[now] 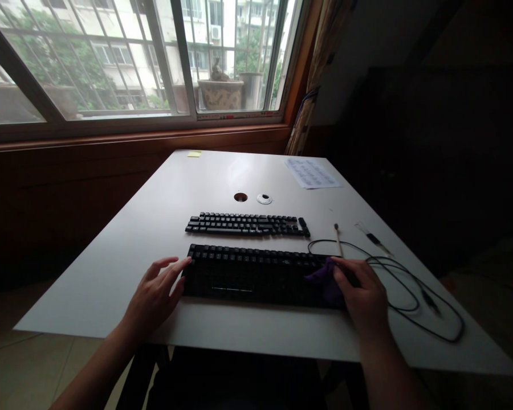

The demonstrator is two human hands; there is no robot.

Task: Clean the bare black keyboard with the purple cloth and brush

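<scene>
A black keyboard [260, 279] lies near the front of the white table, with keycaps in its upper rows and bare lower rows. My left hand [158, 290] rests at its left end, fingers apart, fingertips touching the edge. At the right end, my right hand [361, 287] grips a purple cloth [330, 279] against the keyboard. Behind the keyboard, loose black keycaps [248, 225] are laid out in rows in a keyboard layout.
The white table [154, 222] carries a black cable [410, 310], a small brush [337, 236], a black-handled tool [376, 242], a printed sheet [312, 173], a yellow note [194, 154], a round hole [240, 197] and its white cover [264, 199].
</scene>
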